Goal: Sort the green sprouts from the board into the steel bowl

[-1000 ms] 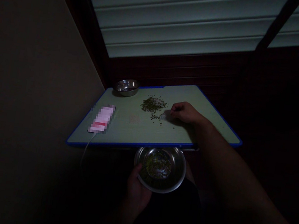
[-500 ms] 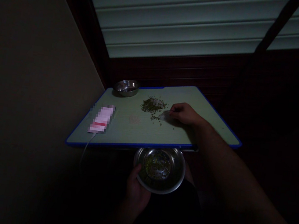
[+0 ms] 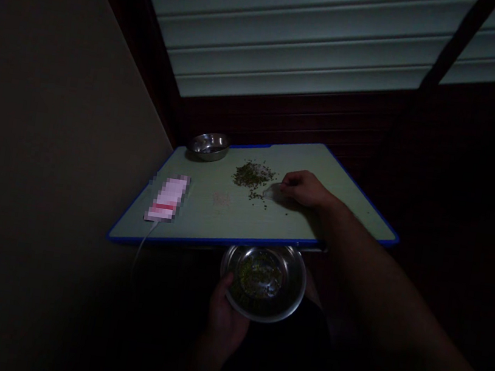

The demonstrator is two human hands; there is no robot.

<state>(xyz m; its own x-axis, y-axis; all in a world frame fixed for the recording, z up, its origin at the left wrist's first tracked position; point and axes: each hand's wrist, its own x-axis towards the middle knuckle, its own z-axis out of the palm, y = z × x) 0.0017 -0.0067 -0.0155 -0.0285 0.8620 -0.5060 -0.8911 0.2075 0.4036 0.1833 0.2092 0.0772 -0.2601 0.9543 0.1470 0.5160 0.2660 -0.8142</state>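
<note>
My left hand [image 3: 228,324] grips a wide steel bowl [image 3: 295,287] by its near left rim, thumb over the edge. The bowl sits just below the near edge of the pale board, and a layer of small green grains [image 3: 258,273], like mung beans, lies in it. Over the board, my right hand [image 3: 305,187] is closed in a pinch on a small translucent flat piece [image 3: 273,192], whose kind I cannot make out. Its tip is at a few loose grains beside the heap of green-brown grains [image 3: 251,175], which has a whitish patch on its right side.
The pale board [image 3: 355,207] has a blue rim. A smaller steel bowl [image 3: 209,148] stands at its far left corner. A phone [image 3: 168,199] lies at the left, its white cable [image 3: 141,250] hanging over the near edge. A wall [image 3: 76,124] rises on the left; behind is a slatted panel [image 3: 305,34].
Hardly anything differs. Both hands keep their places and their holds, and the picture has shifted very slightly.
</note>
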